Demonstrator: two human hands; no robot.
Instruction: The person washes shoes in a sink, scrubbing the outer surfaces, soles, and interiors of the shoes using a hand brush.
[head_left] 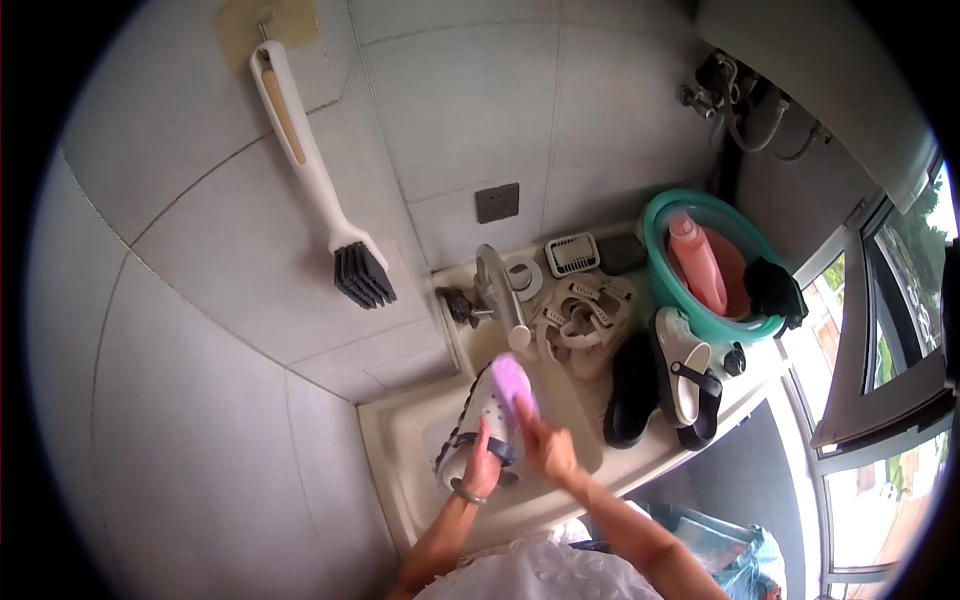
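Note:
Over the sink basin point(400, 450), my left hand point(482, 468) grips a white clog point(482, 405) with holes in its upper and a dark strap. A bracelet circles that wrist. My right hand point(549, 452) is closed around a pink-purple scrubbing brush point(512, 385), slightly blurred, which lies against the clog's upper near the toe. Just beyond the clog stands the metal faucet point(495, 290). My fingers partly hide the brush's handle and the clog's heel.
Right of the basin, the ledge bears white sandals point(585, 320), a black insole point(632, 390), another white clog point(682, 365) and a teal basin point(655, 255) with a pink bottle point(697, 262). A soap dish point(572, 255) sits behind. A long-handled brush point(310, 170) hangs on the left wall.

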